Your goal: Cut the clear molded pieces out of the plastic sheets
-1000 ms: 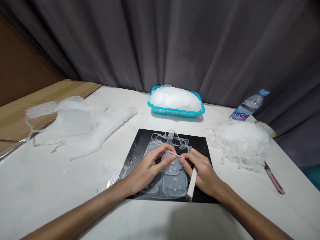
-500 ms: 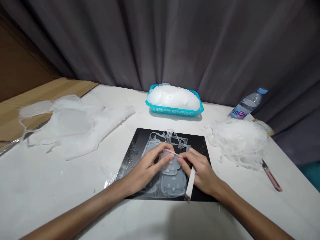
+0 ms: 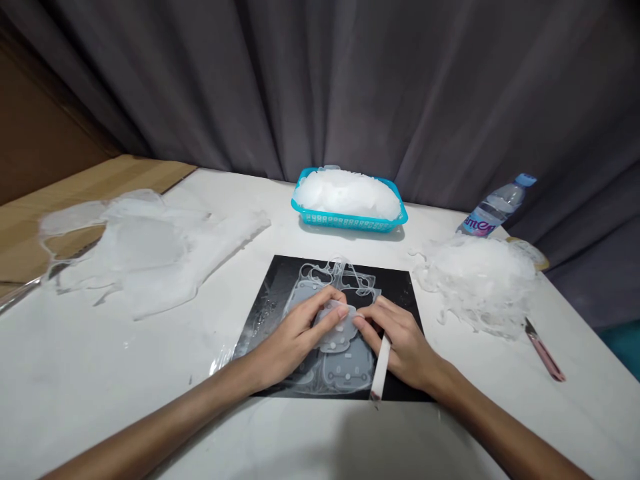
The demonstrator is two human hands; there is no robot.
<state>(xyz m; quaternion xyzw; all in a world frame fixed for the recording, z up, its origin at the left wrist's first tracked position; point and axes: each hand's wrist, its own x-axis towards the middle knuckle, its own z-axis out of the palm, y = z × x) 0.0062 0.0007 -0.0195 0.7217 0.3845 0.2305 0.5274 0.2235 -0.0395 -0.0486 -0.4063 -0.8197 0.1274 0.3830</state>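
A translucent moulded sheet (image 3: 345, 363) of several joined pieces lies on a black mat (image 3: 403, 283) in the middle of the white table. My left hand (image 3: 295, 337) rests on the sheet with its fingertips pinching one translucent piece. My right hand (image 3: 405, 347) meets it from the right, pinching the same piece and holding a thin white stick-like tool (image 3: 380, 370) that points toward me. Both hands have their fingers closed.
A blue basket (image 3: 395, 223) heaped with white pieces stands behind the mat. A pile of translucent offcuts (image 3: 477, 280) lies at the right, beside a water bottle (image 3: 493, 213) and a pink-handled knife (image 3: 545, 360). More translucent sheets (image 3: 145, 247) lie at the left near cardboard (image 3: 95, 183).
The thin strip stretched between my fingertips has gone slack and shorter. My hands have drawn slightly closer together over the sheet. The view has shifted a little.
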